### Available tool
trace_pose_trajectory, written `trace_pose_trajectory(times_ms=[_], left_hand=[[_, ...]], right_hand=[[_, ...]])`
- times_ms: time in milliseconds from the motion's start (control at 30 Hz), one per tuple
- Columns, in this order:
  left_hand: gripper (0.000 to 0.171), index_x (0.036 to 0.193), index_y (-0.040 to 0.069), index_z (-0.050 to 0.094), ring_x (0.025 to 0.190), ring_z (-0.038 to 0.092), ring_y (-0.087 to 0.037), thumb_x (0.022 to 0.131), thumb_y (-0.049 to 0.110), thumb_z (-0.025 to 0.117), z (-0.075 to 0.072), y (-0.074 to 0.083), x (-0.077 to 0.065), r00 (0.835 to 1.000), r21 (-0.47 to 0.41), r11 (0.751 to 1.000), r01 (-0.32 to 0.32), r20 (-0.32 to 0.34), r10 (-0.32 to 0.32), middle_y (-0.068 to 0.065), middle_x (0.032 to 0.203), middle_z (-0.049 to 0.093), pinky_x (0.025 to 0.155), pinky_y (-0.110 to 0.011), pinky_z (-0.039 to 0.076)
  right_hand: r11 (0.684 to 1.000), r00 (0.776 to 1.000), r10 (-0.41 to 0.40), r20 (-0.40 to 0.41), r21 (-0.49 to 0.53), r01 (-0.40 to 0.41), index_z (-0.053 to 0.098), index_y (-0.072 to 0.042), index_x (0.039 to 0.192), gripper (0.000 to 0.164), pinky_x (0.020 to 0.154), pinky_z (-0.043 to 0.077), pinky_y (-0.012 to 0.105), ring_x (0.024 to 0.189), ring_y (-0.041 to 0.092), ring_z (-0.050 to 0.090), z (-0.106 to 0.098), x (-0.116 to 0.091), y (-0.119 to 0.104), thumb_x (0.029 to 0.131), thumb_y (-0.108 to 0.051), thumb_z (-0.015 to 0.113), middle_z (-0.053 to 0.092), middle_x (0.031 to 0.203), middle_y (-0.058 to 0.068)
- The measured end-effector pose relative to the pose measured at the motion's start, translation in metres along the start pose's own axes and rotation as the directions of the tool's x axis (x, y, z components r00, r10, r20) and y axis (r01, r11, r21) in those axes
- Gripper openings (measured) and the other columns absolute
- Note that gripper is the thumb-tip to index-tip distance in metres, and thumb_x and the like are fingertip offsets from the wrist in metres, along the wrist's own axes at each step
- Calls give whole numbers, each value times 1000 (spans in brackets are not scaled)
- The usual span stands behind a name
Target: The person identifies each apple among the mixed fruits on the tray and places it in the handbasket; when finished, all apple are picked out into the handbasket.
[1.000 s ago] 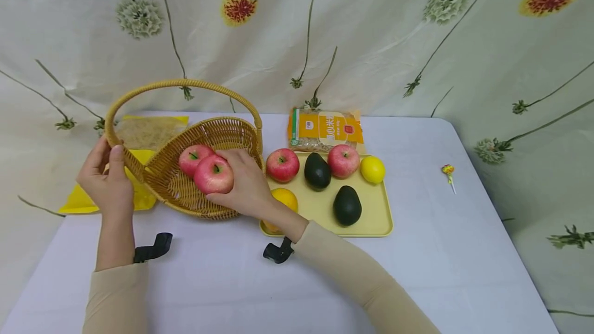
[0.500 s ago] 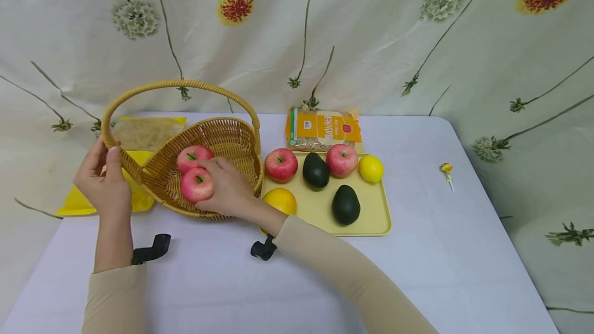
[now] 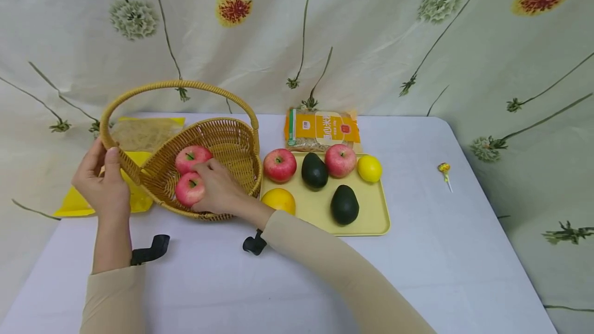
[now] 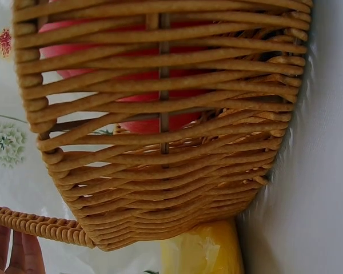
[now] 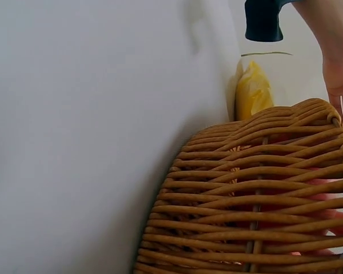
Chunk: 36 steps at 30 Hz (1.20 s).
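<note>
My left hand (image 3: 104,182) grips the base of the handle (image 3: 178,84) on the left side of a wicker basket (image 3: 236,140). Two red apples lie in the basket. The nearer apple (image 3: 187,190) sits low by the front wall, and my right hand (image 3: 220,187) holds it from the right. Just behind it is the other apple (image 3: 189,155), close to my right fingers. Wicker wall (image 4: 160,148) fills most of the left wrist view, with red apple showing through the gaps. In the right wrist view, the basket's side (image 5: 257,200) mostly hides the hand inside.
Right of the basket, a yellow tray (image 3: 376,215) bears an orange (image 3: 280,200), two avocados (image 3: 345,205), two apples (image 3: 341,160) and a lemon (image 3: 369,169). An orange food packet (image 3: 322,129) lies behind it. Yellow bags (image 3: 139,197) lie left, a lollipop (image 3: 444,169) far right.
My right hand has moved left and down into the basket with the apple, which now sits lower, in front of the other apple. The left hand still grips the handle.
</note>
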<state>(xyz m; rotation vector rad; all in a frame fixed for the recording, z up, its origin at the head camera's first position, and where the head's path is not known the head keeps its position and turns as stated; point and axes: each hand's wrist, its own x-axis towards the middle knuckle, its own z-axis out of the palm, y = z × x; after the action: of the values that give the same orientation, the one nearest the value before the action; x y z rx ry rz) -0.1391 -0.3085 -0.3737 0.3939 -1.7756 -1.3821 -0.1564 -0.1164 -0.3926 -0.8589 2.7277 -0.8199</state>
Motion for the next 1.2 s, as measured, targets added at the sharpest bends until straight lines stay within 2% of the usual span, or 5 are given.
trace_pose_trajectory(times_ms=[333,667,1200], left_hand=[[28,123,17,69,91,59,-3,97,20,60,-1,1,-1,1000,5,1000,27,-8,-27,16,99,68,81,-15,50],[27,122,16,70,90,60,-3,97,17,61,0,4,-2,999,-2,1000,27,-17,-27,15,97,69,80,-13,50],[27,122,17,70,91,60,-3,96,19,61,-1,2,0,999,8,999,37,-19,-37,17,97,68,80,-13,50]], right_hand=[[999,999,-34,37,19,33,50,-22,140,77,75,36,12,106,8,42,3,6,0,72,-30,87,46,120,0],[1000,997,-1,81,25,-1,51,-24,137,77,79,37,14,111,8,39,5,11,0,70,-28,89,50,122,-3],[999,995,7,102,31,-10,47,-27,139,79,75,41,15,107,8,41,4,8,-2,72,-27,88,42,122,1]])
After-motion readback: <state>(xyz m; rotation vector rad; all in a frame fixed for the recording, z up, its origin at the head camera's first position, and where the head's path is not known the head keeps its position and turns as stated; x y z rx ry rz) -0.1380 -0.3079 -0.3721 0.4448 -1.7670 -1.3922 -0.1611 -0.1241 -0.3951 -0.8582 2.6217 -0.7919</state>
